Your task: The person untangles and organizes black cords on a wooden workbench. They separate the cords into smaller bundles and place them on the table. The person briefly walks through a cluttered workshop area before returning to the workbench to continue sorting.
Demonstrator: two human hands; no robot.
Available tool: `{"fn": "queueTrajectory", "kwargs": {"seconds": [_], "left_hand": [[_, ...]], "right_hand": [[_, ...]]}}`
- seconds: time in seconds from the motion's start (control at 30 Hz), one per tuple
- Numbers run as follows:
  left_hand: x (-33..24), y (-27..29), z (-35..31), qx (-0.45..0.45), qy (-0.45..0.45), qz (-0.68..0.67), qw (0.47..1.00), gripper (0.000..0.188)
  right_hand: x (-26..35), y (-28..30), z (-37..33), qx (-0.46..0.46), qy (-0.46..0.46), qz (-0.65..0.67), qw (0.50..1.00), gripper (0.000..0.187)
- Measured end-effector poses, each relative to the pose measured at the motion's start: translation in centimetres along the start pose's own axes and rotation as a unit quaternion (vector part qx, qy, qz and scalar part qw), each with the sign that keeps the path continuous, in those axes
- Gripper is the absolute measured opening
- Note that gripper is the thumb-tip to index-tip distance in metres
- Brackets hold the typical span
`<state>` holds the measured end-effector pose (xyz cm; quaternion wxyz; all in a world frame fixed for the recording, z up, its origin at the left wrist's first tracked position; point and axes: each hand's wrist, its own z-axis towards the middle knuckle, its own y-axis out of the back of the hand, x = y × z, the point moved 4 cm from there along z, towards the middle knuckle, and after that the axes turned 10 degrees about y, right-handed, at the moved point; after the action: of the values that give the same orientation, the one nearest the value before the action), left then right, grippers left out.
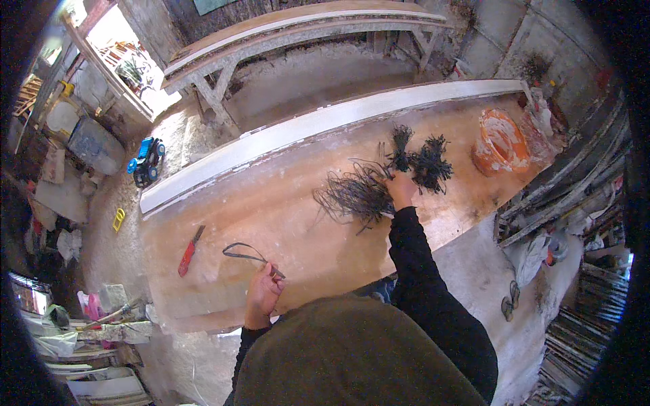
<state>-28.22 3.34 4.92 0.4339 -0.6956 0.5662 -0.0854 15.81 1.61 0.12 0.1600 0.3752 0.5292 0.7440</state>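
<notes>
My left hand (pixel 265 291) is closed in a pinch on the ends of a thin dark strip (pixel 237 250). The strip bends into a long narrow loop above the wooden table. Over on the right, my right hand (pixel 403 189) grips at the edge of a loose, tangled pile of dark strips (pixel 352 193); its fingertips are partly lost among them. Just beyond that hand stand two tighter bunches of short dark strips, one bunch (pixel 401 145) next to the other bunch (pixel 433 162). A red-handled knife (pixel 188 256) lies on the table left of my left hand.
An orange bucket (pixel 501 142), smeared white, is at the table's far right. A long white rail (pixel 325 122) runs along the table's far edge (pixel 223 162). Past it stands a bench (pixel 305 30). On the floor at left are a blue toy vehicle (pixel 145 162) and a yellow object (pixel 119 220).
</notes>
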Motion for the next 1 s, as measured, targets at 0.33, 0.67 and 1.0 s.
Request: {"fn": "queueTrajectory", "kwargs": {"seconds": [0.33, 0.67, 1.0], "left_hand": [[-0.4, 0.8, 1.4, 0.039, 0.039, -0.039, 0.998, 0.010], [0.5, -6.6, 4.3, 0.107, 0.078, 0.109, 0.985, 0.014], [1.4, -3.3, 4.0, 0.095, 0.132, 0.104, 0.981, 0.021]], "right_hand": [[-3.0, 0.6, 0.0, -0.047, -0.039, 0.224, 0.973, 0.025], [-3.9, 0.2, -0.6, -0.036, -0.050, 0.256, 0.965, 0.022], [2.2, 0.8, -3.9, -0.074, -0.031, 0.329, 0.941, 0.031]]}}
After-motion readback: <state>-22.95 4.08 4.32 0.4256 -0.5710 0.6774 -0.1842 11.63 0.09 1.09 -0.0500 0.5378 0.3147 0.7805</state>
